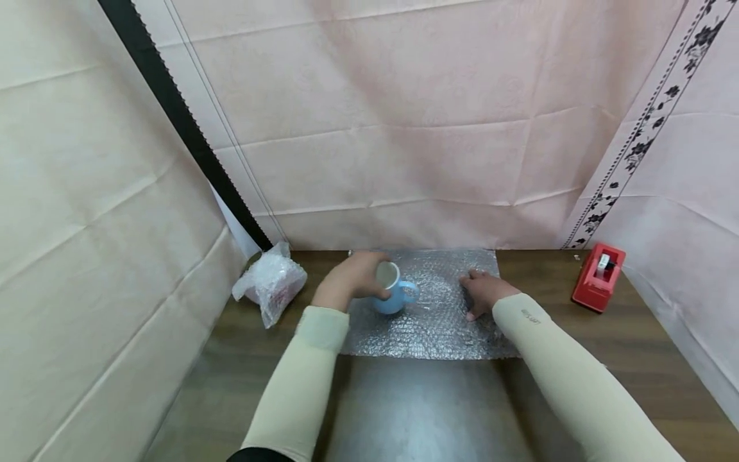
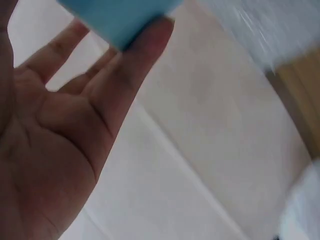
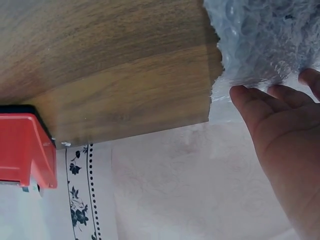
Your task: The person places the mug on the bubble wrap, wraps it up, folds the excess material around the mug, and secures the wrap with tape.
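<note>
My left hand [image 1: 356, 280] grips a light blue mug [image 1: 395, 300] by its rim and side, thumb on one side and fingers on the other. The mug is tilted, with its handle pointing right, over a sheet of bubble wrap [image 1: 435, 333]. Only a blurred part of the blue mug [image 2: 117, 17] shows in the left wrist view, at the fingertips of the left hand [image 2: 65, 120]. On the right part of the sheet rests my right hand [image 1: 484, 294], fingers spread and fairly straight. The right wrist view has its fingertips touching the bubble wrap [image 3: 255, 45].
A bundle wrapped in bubble wrap [image 1: 271, 280] lies at the left of the wooden table [image 1: 242, 366]. To the right stands a red tape dispenser [image 1: 597, 277]. Pale cloth [image 1: 404, 160] hangs behind the table and along both sides.
</note>
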A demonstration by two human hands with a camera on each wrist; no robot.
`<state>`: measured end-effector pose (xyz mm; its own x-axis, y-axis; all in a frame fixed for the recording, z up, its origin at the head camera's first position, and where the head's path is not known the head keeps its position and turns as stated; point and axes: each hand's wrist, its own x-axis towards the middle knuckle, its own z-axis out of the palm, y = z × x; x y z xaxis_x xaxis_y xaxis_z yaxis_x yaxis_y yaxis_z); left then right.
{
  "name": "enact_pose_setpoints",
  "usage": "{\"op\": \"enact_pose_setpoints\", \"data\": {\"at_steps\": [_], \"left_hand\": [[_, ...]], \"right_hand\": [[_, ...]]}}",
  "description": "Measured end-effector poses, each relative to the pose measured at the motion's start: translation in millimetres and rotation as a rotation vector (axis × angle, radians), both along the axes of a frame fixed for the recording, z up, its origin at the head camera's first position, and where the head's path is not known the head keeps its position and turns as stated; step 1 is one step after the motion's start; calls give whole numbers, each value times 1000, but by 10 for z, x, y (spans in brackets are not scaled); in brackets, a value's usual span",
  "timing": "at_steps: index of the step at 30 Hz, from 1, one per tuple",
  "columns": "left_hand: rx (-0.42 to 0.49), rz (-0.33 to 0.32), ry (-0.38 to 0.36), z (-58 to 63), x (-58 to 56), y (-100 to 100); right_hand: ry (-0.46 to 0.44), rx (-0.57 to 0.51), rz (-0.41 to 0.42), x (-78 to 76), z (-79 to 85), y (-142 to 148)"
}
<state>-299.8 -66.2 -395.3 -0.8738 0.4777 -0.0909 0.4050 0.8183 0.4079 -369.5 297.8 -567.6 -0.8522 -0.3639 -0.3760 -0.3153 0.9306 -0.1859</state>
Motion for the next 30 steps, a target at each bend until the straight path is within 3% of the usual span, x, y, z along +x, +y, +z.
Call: {"op": "enact_pose_setpoints", "data": {"at_steps": [4,9,12,16,19,22,24,26,30], "left_hand": [[26,-9,20,-104,-99,351],[9,4,53,-232,-225,651],[-8,7,67,-297,-270,754],[-32,-3,71,-346,-287,836],[-40,-18,79,-375,-309,897],[-29,-26,73,-402,-312,921],[5,-26,52,-414,-312,912],[66,-17,27,-435,-315,878],[218,19,-36,-538,-341,778]], "right_hand": [[17,-19,-7,73,49,-65],[26,-11,-19,349,460,-241],[38,37,-19,390,556,-283],[59,24,-5,143,198,-123],[69,-16,-5,21,19,-23],[73,3,-7,158,206,-112],[58,17,-15,298,415,-207],[50,23,-22,461,657,-306],[65,21,-39,604,834,-381]]}}
